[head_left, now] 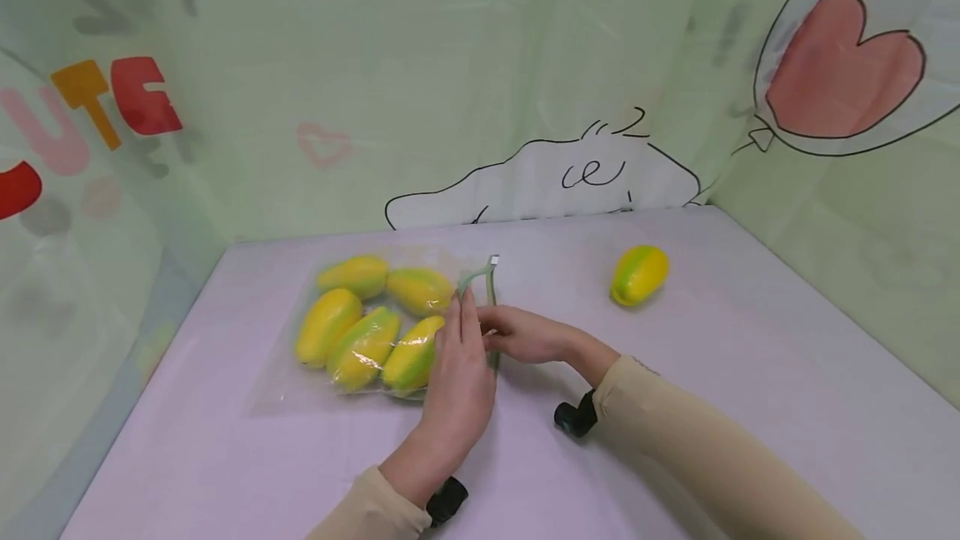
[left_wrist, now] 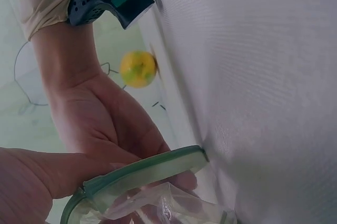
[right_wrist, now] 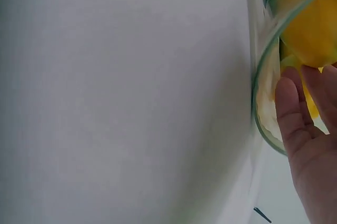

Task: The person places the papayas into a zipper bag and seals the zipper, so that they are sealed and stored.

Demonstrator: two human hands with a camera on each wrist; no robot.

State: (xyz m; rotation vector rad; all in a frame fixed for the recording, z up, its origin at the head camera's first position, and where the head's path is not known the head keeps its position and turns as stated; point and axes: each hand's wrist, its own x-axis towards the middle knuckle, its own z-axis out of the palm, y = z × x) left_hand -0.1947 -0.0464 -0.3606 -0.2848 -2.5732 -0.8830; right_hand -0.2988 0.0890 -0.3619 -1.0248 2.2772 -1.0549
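Note:
A clear zip bag (head_left: 281, 397) with a green-edged mouth lies on the table. Several yellow-green, mango-shaped fruits (head_left: 360, 350) are inside it. Along the mouth, my left hand (head_left: 461, 373) pinches the rim, its fingers long and close together; the left wrist view shows the green rim (left_wrist: 150, 167) bending under the thumb. My right hand (head_left: 525, 334) reaches into the mouth from the right. Its fingers are extended beside a yellow fruit (right_wrist: 313, 31) within the bag; whether they touch it is unclear. One more fruit (head_left: 640, 275) lies outside, to the right.
The pale lilac table (head_left: 225, 457) meets a printed green curtain (head_left: 450, 65) at the back and sides. Black wrist cameras, such as the one under the right sleeve (head_left: 576, 417), sit close above the tabletop.

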